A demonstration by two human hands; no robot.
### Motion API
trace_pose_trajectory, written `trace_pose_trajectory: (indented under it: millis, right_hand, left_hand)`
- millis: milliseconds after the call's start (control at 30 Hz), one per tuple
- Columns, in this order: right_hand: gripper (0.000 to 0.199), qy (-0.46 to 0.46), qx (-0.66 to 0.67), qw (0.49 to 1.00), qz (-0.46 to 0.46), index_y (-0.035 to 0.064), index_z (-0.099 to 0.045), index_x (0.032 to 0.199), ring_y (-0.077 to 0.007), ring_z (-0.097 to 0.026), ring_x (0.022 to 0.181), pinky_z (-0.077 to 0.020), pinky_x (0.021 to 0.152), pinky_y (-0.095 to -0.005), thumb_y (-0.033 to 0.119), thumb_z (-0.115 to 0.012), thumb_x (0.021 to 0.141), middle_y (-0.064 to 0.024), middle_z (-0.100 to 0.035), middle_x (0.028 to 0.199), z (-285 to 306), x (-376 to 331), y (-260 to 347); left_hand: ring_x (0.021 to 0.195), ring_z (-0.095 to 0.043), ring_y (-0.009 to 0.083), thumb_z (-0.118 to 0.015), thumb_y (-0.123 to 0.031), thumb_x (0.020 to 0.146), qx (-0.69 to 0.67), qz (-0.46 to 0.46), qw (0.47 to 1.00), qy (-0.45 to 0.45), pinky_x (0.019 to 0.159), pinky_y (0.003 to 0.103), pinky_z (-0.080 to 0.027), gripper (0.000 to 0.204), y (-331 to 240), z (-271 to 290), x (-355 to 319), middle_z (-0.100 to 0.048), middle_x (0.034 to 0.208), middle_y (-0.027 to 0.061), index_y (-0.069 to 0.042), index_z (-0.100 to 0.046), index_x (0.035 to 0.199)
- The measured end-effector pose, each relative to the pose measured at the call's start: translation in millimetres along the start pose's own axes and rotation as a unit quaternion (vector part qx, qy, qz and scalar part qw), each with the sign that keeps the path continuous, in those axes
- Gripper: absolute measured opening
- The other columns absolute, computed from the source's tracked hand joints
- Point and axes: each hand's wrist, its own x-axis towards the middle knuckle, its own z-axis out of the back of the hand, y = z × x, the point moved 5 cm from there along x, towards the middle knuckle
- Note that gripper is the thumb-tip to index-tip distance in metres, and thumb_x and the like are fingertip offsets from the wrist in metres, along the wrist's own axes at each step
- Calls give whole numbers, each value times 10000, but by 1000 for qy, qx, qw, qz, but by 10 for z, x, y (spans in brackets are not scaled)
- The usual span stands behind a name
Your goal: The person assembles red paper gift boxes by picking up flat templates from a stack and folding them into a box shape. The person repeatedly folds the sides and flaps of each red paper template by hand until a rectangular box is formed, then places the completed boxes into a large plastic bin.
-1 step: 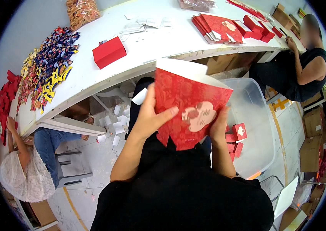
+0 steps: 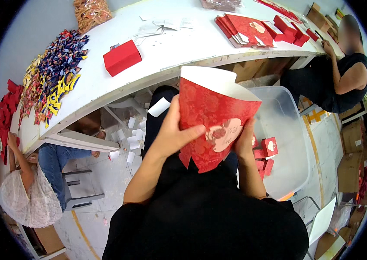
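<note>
Nothing has shifted: left hand and right hand each grip the red patterned carton above the clear bin.

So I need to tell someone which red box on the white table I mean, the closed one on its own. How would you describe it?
Start at the long white table and find the heap of coloured wrappers at its left end. Just right of that heap sits the red box. It is closed, plain and stands alone, unlike the stack of flat red sheets farther right.
</note>
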Motion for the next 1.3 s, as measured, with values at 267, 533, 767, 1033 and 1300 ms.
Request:
trace_pose_trajectory:
  millis: [267,533,767,1033,1300]
  right_hand:
    - [574,13,-31,996,77,-7,-256,1328,-196,-398,1156,-305,992,-332,301,-430,876,-121,-408,1266,-71,79,81]
    - [336,-9,-38,994,100,-25,-450,1143,-130,-539,941,-427,849,-269,36,-564,833,-87,-564,1057,24,182,308]
    - [311,13,91,996,15,-2,-401,1215,-108,-540,931,-432,826,-253,12,-418,904,-92,-574,1060,35,257,40]
    - [709,195,-382,833,349,214,-426,1289,-420,-220,1302,-223,1015,-516,27,-645,641,-220,-234,1411,-127,162,408]
    - [625,266,-233,879,320,72,-434,1092,-404,-275,1286,-129,1047,-513,404,-724,649,-184,-413,1301,-230,111,353]
  left_hand:
    - [1203,-385,224,-726,-268,650,217,10,972,88,1015,335,-279,949,-21,-124,-112,-379,1300,167,18,-169,1364]
    - [1042,-552,215,-473,-207,900,-173,147,973,47,865,350,-465,428,85,162,-231,-534,1162,148,45,-393,1237]
    - [1036,-557,203,-452,-186,913,-269,145,952,18,855,340,-471,403,240,300,-161,-518,1187,151,31,-390,1247]
    - [1191,-431,233,-387,-85,856,-202,55,975,-79,978,362,-366,587,-74,495,32,-358,1349,147,-75,-173,1403]
    - [1366,-24,295,-292,-480,882,179,-15,983,-32,1016,418,-273,598,76,322,-3,70,1476,150,-154,-282,1382]
